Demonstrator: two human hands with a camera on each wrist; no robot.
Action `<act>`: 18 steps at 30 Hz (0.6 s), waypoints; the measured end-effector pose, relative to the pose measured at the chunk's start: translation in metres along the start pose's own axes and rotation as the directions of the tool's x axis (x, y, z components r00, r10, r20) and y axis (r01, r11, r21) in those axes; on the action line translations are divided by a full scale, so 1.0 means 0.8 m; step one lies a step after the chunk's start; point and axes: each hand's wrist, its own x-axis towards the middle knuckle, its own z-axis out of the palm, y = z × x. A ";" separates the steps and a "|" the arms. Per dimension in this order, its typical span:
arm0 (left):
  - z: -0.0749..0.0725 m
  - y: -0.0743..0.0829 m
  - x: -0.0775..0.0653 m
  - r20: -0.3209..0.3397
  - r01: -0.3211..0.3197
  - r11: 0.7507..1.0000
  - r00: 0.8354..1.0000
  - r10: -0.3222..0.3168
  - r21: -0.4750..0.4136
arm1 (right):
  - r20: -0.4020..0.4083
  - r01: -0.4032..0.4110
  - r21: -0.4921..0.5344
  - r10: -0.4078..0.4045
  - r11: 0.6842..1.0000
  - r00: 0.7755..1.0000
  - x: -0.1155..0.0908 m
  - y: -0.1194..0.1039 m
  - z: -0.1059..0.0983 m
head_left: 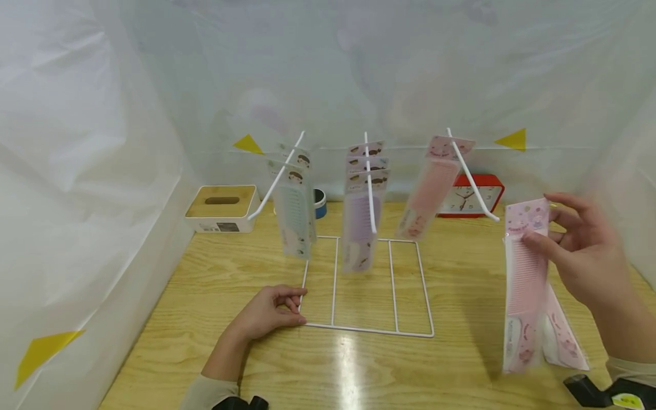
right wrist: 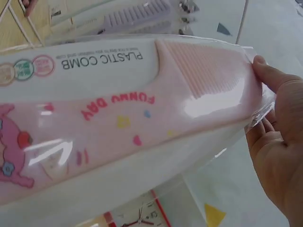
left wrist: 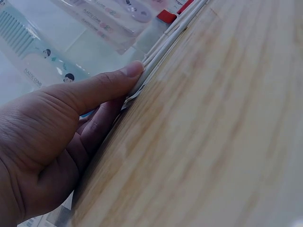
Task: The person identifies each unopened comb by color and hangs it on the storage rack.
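My right hand pinches a packaged pink comb near its header card, at the right of the head view. The right wrist view shows the pink comb in its clear sleeve, thumb on the near face. Behind it, another packaged pink comb shows low on the right. My left hand grips the left side of the white wire rack's base on the table. From the rack's prongs hang packaged green combs, purple combs and a pink comb.
A white tissue box with a wooden lid stands at the back left. A blue tin is partly hidden behind the green combs. The red alarm clock stands behind the right prong. White sheeting surrounds the wooden table.
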 end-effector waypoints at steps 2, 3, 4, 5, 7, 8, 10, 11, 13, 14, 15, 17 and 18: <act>0.000 0.000 0.000 -0.002 0.000 1.000 1.000 0.000 0.000 | 0.027 0.087 0.113 -0.091 0.990 0.995 0.000 -0.006 0.017; 0.000 0.001 0.000 -0.003 0.000 1.000 1.000 0.000 0.002 | 0.031 0.126 0.143 -0.131 0.982 0.991 0.000 -0.009 0.027; 0.000 0.001 0.000 -0.003 0.000 1.000 1.000 0.000 0.003 | 0.040 0.158 0.165 -0.167 0.974 0.985 0.001 -0.013 0.036; 0.000 0.001 0.000 -0.002 0.000 1.000 1.000 0.000 0.004 | 0.046 0.185 0.188 -0.197 0.965 0.979 0.001 -0.016 0.045; 0.000 0.002 0.000 0.000 0.000 1.000 1.000 0.000 0.006 | 0.051 0.228 0.216 -0.244 0.950 0.968 0.002 -0.023 0.063; 0.000 0.002 0.000 0.001 0.001 1.000 1.000 -0.001 0.006 | 0.054 0.245 0.223 -0.263 0.943 0.963 0.002 -0.026 0.071; 0.000 0.002 0.000 0.004 0.002 1.000 1.000 -0.002 0.004 | 0.060 0.266 0.239 -0.288 0.934 0.956 0.003 -0.030 0.084; 0.000 0.002 0.000 0.004 0.001 1.000 1.000 -0.001 0.003 | 0.060 0.274 0.245 -0.297 0.930 0.953 0.003 -0.031 0.090; 0.000 0.002 0.000 0.004 0.002 1.000 1.000 -0.002 0.001 | 0.062 0.277 0.245 -0.300 0.929 0.952 0.004 -0.034 0.098; 0.000 0.002 0.000 0.003 0.002 1.000 1.000 -0.002 0.000 | 0.063 0.275 0.242 -0.298 0.931 0.953 0.005 -0.035 0.101; 0.000 0.002 0.000 0.003 0.002 1.000 1.000 -0.002 0.000 | 0.065 0.272 0.235 -0.295 0.933 0.953 0.007 -0.036 0.104; 0.000 0.002 0.000 0.000 -0.002 1.000 1.000 0.002 -0.004 | 0.071 0.260 0.215 -0.281 0.941 0.957 0.010 -0.037 0.107; 0.000 0.002 0.000 -0.001 -0.002 1.000 1.000 0.002 -0.003 | 0.077 0.248 0.207 -0.269 0.946 0.960 0.011 -0.038 0.108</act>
